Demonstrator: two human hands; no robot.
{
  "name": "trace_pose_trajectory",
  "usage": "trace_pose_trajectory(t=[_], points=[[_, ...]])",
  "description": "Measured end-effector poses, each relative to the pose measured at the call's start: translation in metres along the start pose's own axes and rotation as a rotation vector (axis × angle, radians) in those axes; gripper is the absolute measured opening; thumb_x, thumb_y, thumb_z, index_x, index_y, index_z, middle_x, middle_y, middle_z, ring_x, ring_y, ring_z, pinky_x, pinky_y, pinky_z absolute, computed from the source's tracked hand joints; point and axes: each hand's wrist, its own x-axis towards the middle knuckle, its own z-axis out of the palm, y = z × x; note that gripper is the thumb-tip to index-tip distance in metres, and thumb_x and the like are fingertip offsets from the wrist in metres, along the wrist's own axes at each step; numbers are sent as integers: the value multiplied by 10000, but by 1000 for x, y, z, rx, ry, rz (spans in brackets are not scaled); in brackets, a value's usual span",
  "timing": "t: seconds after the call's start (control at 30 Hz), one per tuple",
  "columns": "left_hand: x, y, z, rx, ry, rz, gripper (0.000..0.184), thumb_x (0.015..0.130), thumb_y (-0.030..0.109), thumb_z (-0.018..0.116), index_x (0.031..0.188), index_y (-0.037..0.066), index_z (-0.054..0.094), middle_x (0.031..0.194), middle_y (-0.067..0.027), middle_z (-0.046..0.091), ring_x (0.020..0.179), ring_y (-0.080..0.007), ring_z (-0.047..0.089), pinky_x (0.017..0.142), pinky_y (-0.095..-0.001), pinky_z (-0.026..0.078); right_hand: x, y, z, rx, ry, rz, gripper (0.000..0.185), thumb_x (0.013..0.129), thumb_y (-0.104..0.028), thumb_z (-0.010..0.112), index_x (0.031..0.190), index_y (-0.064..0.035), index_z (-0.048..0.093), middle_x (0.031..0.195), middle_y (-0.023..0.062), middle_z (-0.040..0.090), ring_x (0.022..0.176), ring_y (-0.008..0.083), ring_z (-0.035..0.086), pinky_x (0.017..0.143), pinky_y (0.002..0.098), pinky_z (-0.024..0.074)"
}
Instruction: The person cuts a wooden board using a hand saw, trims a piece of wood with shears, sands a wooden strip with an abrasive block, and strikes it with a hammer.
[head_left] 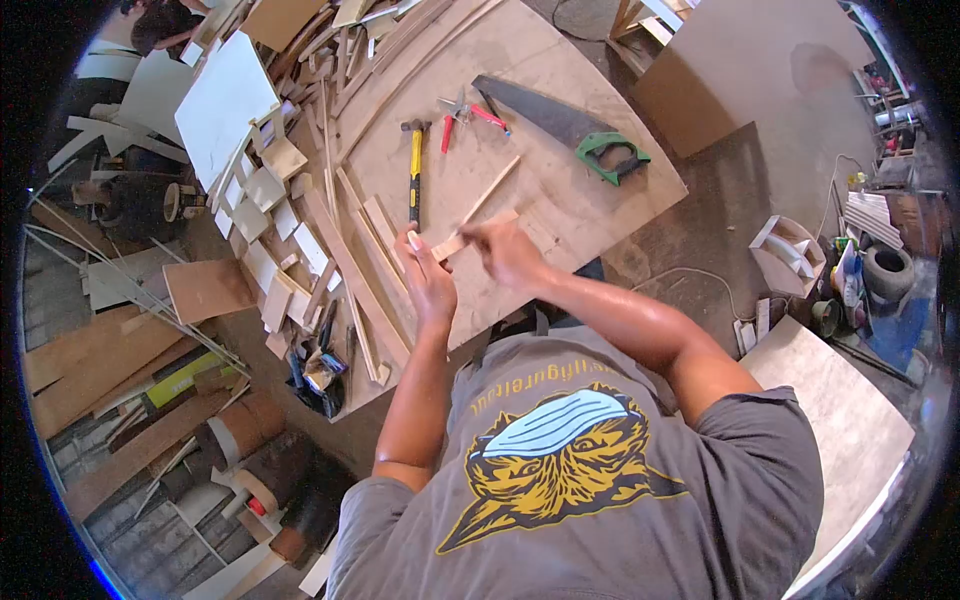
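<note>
My left hand (431, 276) is closed on one end of a short, light wooden piece (449, 246) above the near part of the work table (590, 235). At the piece's other side is my right hand (507, 254), its fingers pinched together; a thin wooden stick (492, 190) points up and away from them. Just beyond my left hand lies a hammer (416, 170) with a yellow and black handle. Pliers (461, 116) with red handles lie spread farther back. To their right rests a handsaw (560, 118) with a green handle.
Long wood strips (352, 255) and a heap of offcuts (275, 200) cover the table's left side. A dark bag of small items (318, 378) is at the near left corner. On the right stand a large brown panel (740, 75) and a tire (888, 272).
</note>
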Motion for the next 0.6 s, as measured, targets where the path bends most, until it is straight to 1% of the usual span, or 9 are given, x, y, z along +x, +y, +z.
trace_pose_trajectory(t=[0.1, 0.13, 0.23, 0.27, 0.33, 0.4, 0.47, 0.53, 0.6], points=[[-3, 2, -1, -37, -60, 25, 380, 1142, 354, 338, 1346, 78, 503, 831, -12, 519, 646, -99, 472, 570, -274, 401, -16, -20, 9, 243, 164, -414, 465, 865, -3, 540, 1296, -80, 697, 1044, 218, 731, 908, 339, 726, 779, 417, 552], [-6, 10, 2, -83, -26, -9, 346, 1137, 315, 344, 1295, 78, 541, 841, -9, 518, 636, -84, 471, 549, -257, 386, -11, -8, 4, 70, 89, -284, 450, 893, -3, 520, 1296, -89, 700, 1074, 221, 729, 974, 343, 726, 820, 422, 553], [-7, 16, 1, -114, -29, -103, 338, 1123, 320, 367, 1192, 70, 583, 774, -12, 529, 599, -81, 479, 517, -243, 391, 13, 38, -8, -33, 53, -17, 559, 838, 24, 506, 1340, -148, 680, 1114, 212, 730, 1036, 382, 709, 892, 465, 548], [-6, 12, 0, -148, -67, -106, 346, 1120, 335, 373, 1153, 66, 590, 748, -15, 532, 583, -83, 485, 500, -245, 398, 22, 65, 1, 38, 80, -97, 600, 839, 52, 483, 1386, -134, 644, 1179, 212, 715, 1095, 371, 698, 937, 457, 537], [-5, 2, -3, -214, -140, -119, 375, 1113, 365, 387, 1075, 60, 602, 695, -20, 536, 551, -88, 498, 465, -250, 412, 19, 77, 4, 2, 105, -138, 518, 893, 25, 501, 1378, -93, 637, 1184, 232, 707, 1080, 379, 701, 927, 447, 544], [-6, -2, 2, -243, -109, -111, 376, 1106, 381, 419, 1018, 60, 596, 649, -21, 530, 517, -91, 500, 429, -251, 411, 16, 81, 8, 24, 162, -147, 475, 926, 8, 519, 1381, -73, 628, 1186, 243, 702, 1077, 385, 699, 919, 441, 550], [-5, -1, 7, -256, -91, -106, 373, 1100, 388, 450, 986, 61, 587, 618, -19, 524, 488, -91, 495, 404, -250, 406, 3, 71, 22, 106, 245, -127, 469, 938, 0, 537, 1395, -72, 616, 1184, 245, 701, 1085, 389, 693, 912, 440, 553], [-5, 0, 8, -247, -78, -111, 359, 1095, 388, 479, 979, 62, 576, 602, -16, 518, 463, -88, 483, 387, -247, 398, -23, 27, 25, 220, 232, -218, 476, 948, -7, 547, 1414, -87, 602, 1169, 245, 702, 1074, 394, 693, 890, 432, 560], [-2, -1, 8, -264, -88, -85, 359, 1090, 396, 499, 965, 65, 562, 586, -13, 511, 442, -87, 468, 377, -243, 386, -32, 8, 19, 233, 220, -273, 493, 949, -5, 552, 1431, -102, 589, 1140, 242, 705, 1038, 398, 697, 860, 430, 565]])
